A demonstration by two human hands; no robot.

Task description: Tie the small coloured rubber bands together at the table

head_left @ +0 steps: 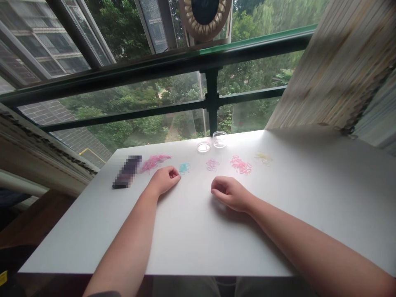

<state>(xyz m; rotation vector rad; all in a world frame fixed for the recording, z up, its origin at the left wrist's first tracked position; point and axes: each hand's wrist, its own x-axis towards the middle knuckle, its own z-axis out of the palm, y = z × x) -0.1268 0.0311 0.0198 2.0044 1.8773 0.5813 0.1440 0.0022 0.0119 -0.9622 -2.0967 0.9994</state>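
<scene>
My left hand (165, 180) rests on the table with its fingers curled together. Its fingertips are beside a small pile of teal bands (185, 167), and whatever they may pinch is too small to make out. Farther right, my right hand (232, 193) is closed in a loose curl above the white surface; I cannot see whether anything is inside it. Behind the hands lie more piles of what look like small rubber bands: bright pink bands (154, 162) at left, purple bands (212, 165) in the middle, coral-pink bands (241, 165) and pale yellow bands (264, 158) to the right.
A clear round container (220, 140) and a shallow clear lid or dish (203, 147) stand at the back edge of the white table (185, 239). A blurred-out dark rectangular object (127, 172) lies at left. Beyond are a window railing (211, 95), a fan (206, 18) and a curtain (334, 70).
</scene>
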